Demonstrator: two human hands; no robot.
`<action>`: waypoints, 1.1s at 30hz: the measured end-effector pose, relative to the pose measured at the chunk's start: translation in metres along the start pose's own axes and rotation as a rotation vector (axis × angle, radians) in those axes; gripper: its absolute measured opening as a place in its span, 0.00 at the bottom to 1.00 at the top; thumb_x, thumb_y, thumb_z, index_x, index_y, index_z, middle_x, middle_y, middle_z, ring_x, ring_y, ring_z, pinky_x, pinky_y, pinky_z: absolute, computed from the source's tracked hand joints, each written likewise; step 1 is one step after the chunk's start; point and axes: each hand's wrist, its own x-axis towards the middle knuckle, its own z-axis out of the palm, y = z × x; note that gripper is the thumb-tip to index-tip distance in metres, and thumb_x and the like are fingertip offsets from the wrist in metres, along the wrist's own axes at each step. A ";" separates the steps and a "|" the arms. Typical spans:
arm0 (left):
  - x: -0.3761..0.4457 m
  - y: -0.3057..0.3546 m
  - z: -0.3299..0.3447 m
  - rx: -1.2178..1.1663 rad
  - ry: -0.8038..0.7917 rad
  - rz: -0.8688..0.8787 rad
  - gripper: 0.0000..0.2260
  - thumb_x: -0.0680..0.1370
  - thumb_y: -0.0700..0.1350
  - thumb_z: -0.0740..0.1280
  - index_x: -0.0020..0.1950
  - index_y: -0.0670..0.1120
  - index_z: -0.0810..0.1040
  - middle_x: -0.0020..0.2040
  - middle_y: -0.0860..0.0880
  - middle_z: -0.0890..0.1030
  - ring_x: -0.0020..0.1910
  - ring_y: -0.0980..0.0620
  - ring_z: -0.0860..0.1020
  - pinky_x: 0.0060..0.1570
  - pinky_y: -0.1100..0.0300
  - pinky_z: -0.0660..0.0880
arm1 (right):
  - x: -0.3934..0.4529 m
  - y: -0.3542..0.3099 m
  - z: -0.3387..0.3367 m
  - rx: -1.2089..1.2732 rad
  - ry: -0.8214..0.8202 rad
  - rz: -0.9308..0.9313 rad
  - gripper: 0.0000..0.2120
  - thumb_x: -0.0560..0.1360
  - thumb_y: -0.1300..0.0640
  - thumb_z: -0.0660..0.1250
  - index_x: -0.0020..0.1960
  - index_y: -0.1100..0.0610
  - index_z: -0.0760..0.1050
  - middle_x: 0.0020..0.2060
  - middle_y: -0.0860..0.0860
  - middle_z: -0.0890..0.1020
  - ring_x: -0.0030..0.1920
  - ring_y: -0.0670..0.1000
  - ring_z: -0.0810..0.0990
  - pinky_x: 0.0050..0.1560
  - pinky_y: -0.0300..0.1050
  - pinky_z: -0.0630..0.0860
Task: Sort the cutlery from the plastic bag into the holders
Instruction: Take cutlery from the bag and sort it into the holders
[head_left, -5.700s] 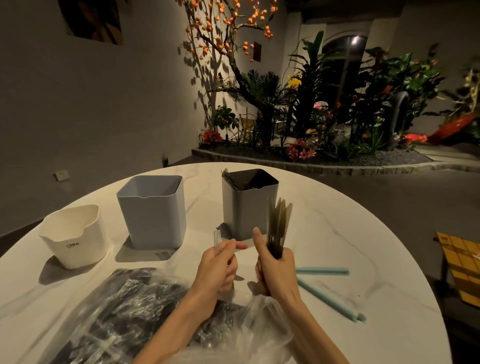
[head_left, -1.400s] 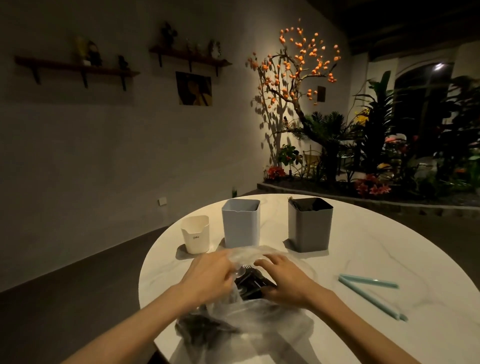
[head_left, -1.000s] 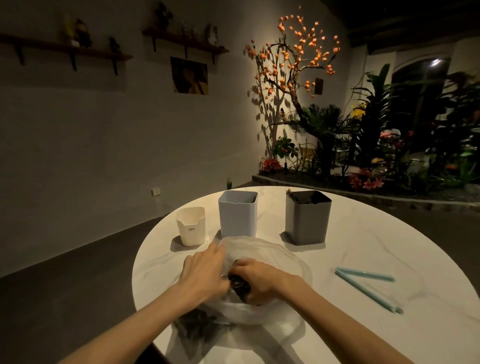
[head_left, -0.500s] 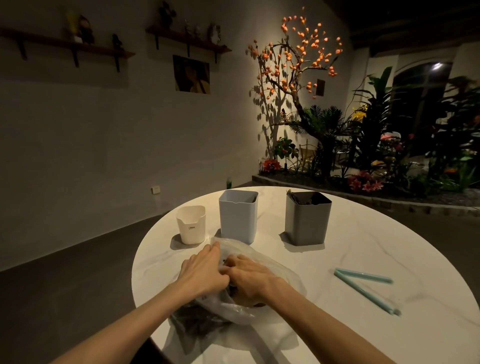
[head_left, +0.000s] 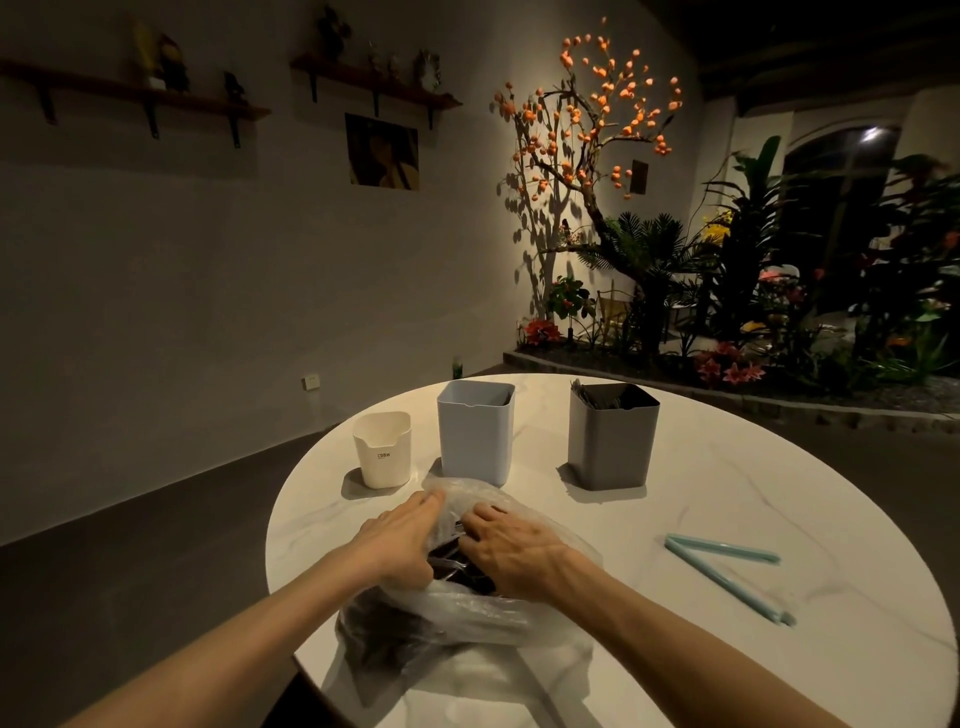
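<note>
A clear plastic bag (head_left: 467, 618) of dark cutlery (head_left: 452, 564) lies on the near side of the round white table (head_left: 727, 483). My left hand (head_left: 400, 540) holds the bag's left rim, fingers laid over the plastic. My right hand (head_left: 514, 551) is at the bag's mouth with its fingertips dipped among the cutlery, and what they hold is hidden. Behind the bag stand three holders in a row: a small white holder (head_left: 383, 452), a pale blue holder (head_left: 475, 436) and a dark grey holder (head_left: 610, 441) with dark cutlery tips (head_left: 592, 396) showing inside.
Two thin teal sticks (head_left: 727, 569) lie on the table to the right of the bag. The table's left edge is close to the white holder. Beyond the table are a dark floor, a wall and a bed of plants.
My hands, pressed together on the bag half a second ago, have moved apart and the bag's mouth is wider. Several seconds ago my right hand held a bunch of cutlery by the grey holder.
</note>
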 end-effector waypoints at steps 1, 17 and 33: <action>0.000 -0.002 -0.003 -0.011 -0.003 0.005 0.42 0.75 0.39 0.68 0.83 0.47 0.47 0.81 0.48 0.55 0.77 0.44 0.63 0.70 0.51 0.69 | -0.001 0.004 -0.007 -0.008 0.002 -0.015 0.17 0.83 0.53 0.61 0.67 0.61 0.74 0.66 0.58 0.74 0.62 0.56 0.69 0.68 0.50 0.65; 0.001 -0.008 -0.016 -0.231 -0.013 0.073 0.45 0.70 0.51 0.77 0.80 0.53 0.54 0.75 0.49 0.67 0.72 0.48 0.68 0.68 0.52 0.73 | 0.001 0.003 -0.026 0.379 -0.326 0.198 0.23 0.75 0.49 0.71 0.66 0.56 0.73 0.60 0.57 0.76 0.58 0.59 0.76 0.62 0.55 0.75; 0.000 -0.018 -0.025 -0.201 -0.030 0.048 0.47 0.72 0.45 0.77 0.81 0.49 0.49 0.77 0.47 0.63 0.76 0.45 0.63 0.71 0.51 0.68 | 0.016 0.002 -0.062 0.135 -0.204 -0.019 0.17 0.79 0.55 0.68 0.67 0.57 0.76 0.57 0.55 0.81 0.52 0.54 0.78 0.58 0.46 0.75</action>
